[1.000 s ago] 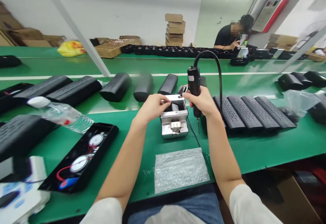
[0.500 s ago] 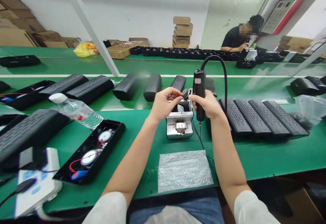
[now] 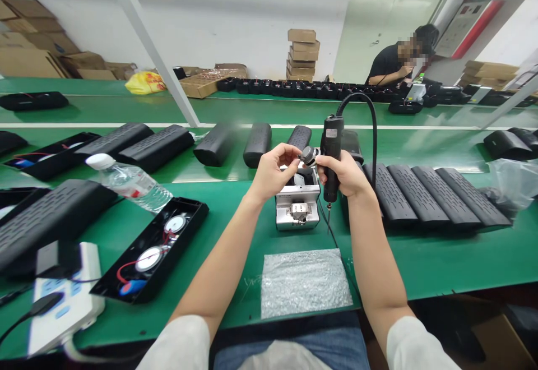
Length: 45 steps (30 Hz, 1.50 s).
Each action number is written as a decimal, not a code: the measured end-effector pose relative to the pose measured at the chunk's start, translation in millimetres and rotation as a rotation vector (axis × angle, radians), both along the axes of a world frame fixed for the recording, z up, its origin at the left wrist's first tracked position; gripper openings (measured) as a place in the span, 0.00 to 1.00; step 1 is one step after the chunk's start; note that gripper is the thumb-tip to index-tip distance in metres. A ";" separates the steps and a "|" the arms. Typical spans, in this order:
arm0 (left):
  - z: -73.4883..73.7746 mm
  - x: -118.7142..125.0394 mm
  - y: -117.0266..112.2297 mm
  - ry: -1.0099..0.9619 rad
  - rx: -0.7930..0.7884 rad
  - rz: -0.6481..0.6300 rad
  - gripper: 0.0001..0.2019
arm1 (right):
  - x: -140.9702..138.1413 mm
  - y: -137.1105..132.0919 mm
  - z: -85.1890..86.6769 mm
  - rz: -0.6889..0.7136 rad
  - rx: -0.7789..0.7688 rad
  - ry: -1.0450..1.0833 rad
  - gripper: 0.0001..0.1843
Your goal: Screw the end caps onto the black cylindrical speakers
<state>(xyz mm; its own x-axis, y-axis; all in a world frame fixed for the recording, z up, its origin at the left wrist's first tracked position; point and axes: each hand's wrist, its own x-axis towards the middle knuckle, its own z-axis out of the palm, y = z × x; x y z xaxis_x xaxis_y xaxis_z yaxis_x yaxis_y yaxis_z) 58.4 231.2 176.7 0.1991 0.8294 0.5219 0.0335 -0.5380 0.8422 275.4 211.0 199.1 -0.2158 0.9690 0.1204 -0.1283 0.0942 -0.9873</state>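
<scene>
My right hand [image 3: 342, 175] is wrapped round a black electric screwdriver [image 3: 330, 151], held upright with its bit pointing down and its cable arching over to the right. Its fingertips also touch a small round grey part [image 3: 309, 155]. My left hand [image 3: 273, 172] pinches that same round part from the left. Both hands hover just above a small silver metal box [image 3: 297, 206] that stands on the green bench. A sheet of bubble wrap [image 3: 305, 281] lies in front of the box.
An open black speaker shell [image 3: 153, 251] with two round drivers and red wires lies at the left. A plastic bottle [image 3: 128, 181], a white power strip [image 3: 63, 300], and rows of black speaker covers [image 3: 424, 193] lie around. Another person [image 3: 397, 61] sits at the far bench.
My hands have lifted from the top of the silver box, and the small round part is now held up between both hands beside the screwdriver.
</scene>
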 end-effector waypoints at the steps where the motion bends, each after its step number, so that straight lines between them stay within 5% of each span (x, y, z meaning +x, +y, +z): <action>1: -0.3 0.4 -0.1 -0.003 -0.006 0.000 0.11 | 0.2 0.1 -0.6 -0.001 0.001 0.002 0.26; 7: -4.2 -1.7 3.4 0.035 -0.046 0.120 0.08 | -0.2 -1.1 0.0 -0.014 -0.002 -0.010 0.26; 14: -1.5 -18.2 8.3 0.310 -0.004 0.148 0.05 | 4.8 -3.3 6.1 -0.009 -0.009 -0.023 0.27; 21: 6.3 -6.7 0.0 -0.109 -0.174 -0.104 0.23 | 3.4 -4.7 6.5 0.037 -0.010 -0.003 0.24; 27: 2.2 -3.1 2.4 -0.274 -0.391 -0.200 0.27 | -2.3 -4.2 5.2 0.017 -0.020 0.019 0.25; 45: 0.8 9.3 0.0 -0.396 -0.561 -0.219 0.28 | -5.4 -7.4 8.9 -0.101 0.057 -0.068 0.29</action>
